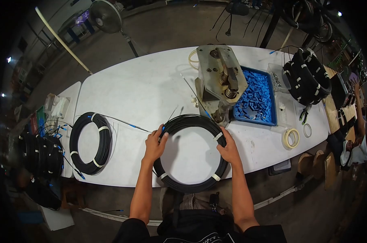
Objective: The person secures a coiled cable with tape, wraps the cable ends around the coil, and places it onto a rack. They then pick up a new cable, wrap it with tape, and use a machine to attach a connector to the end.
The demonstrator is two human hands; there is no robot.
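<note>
A coil of black cable (187,188), bound with pieces of white tape, stands partly over the table's front edge close to my body. My left hand (155,143) grips its left side, fingers curled round the strands near a blue cable tip. On the opposite side, my right hand (229,148) is closed round the coil beside a white tape band. Just beyond the coil, a cable end with a blue connector (208,115) points toward the metal press (221,77). Farther left lies a second taped coil (104,139), with a blue-tipped end reaching toward my left hand.
Right of the press sits a blue tray (276,115) holding many small blue parts, beside a clear box (279,77). Tape rolls (291,138), pliers (304,114) and stacked black coils (307,81) are at the right. A fan (105,16) stands behind; another person's arm (360,105) shows far right.
</note>
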